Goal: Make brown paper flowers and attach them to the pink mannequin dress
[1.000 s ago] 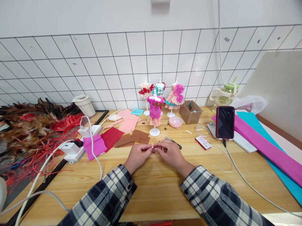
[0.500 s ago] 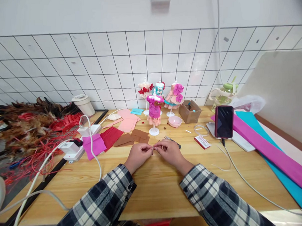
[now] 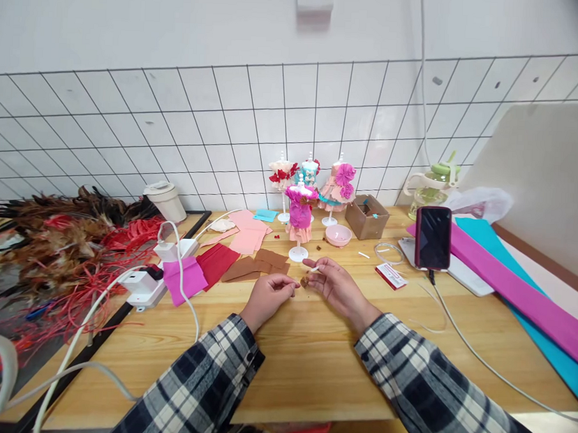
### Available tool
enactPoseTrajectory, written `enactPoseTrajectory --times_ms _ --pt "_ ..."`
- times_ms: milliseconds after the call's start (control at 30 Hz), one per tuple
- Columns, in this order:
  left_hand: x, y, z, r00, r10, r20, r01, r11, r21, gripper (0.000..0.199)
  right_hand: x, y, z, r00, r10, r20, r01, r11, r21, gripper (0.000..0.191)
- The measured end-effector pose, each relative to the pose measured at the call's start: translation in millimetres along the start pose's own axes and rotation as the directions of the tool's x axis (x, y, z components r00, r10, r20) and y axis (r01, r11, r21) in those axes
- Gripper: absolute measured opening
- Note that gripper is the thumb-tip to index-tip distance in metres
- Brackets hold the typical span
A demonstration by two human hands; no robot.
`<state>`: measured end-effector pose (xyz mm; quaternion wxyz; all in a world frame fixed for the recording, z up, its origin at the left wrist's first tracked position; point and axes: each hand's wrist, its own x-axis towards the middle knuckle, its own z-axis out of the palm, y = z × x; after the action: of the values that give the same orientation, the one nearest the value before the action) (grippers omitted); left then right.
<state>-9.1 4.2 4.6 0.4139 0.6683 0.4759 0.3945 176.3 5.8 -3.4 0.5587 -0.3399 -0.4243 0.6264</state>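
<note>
My left hand (image 3: 270, 300) is above the wooden table (image 3: 306, 364), its thumb and index finger pinched together; whatever they hold is too small to make out. Just across from it is my right hand (image 3: 336, 287), index finger raised and the lower fingers curled at a small brown piece (image 3: 304, 282). Something pale and thin (image 3: 314, 268) shows among the right fingers, its kind unclear. Behind the hands stands a small dress form (image 3: 299, 217) in a magenta and peach paper dress. Brown paper pieces (image 3: 241, 269) lie beyond my left hand.
More dressed forms (image 3: 335, 192) stand near the wall, beside a cardboard box (image 3: 367, 218) and a pink bowl (image 3: 338, 235). To the right are a phone (image 3: 432, 238) and long paper sheets (image 3: 520, 284). Feathers (image 3: 53, 238), a power strip (image 3: 146, 292) and cables occupy the left.
My hands have moved apart from their shared pinch, and my right fingers have spread. A brown piece now shows at the right fingertips. The scissors beside my right hand are no longer plainly visible.
</note>
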Motion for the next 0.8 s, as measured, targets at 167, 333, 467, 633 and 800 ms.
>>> enactPoseTrajectory --times_ms 167,333,467,633,800 --pt "5 -7 -1.0 0.993 -0.028 -0.111 0.028 1.000 -0.002 0.022 -15 -9 4 0.838 0.252 0.483 -0.211 0.968 -0.139 0.034" --pt "5 -10 -0.6 0.997 -0.007 -0.078 0.007 1.000 -0.001 0.024 -22 5 18 0.652 0.513 0.558 -0.028 0.752 -0.659 0.035" --pt "3 -9 1.0 0.998 0.017 -0.052 -0.014 0.998 0.065 0.023 -18 9 13 0.770 0.429 0.472 0.041 0.705 -0.708 0.030" --pt "3 -8 1.1 0.997 0.029 -0.069 -0.022 0.996 0.089 0.023 -12 12 4 0.742 0.425 0.518 -0.105 0.838 -0.536 0.043" --pt "5 -13 -0.3 0.998 0.035 -0.058 -0.029 0.994 0.102 0.023 -11 8 4 0.828 0.325 0.456 0.066 0.753 -0.655 0.022"
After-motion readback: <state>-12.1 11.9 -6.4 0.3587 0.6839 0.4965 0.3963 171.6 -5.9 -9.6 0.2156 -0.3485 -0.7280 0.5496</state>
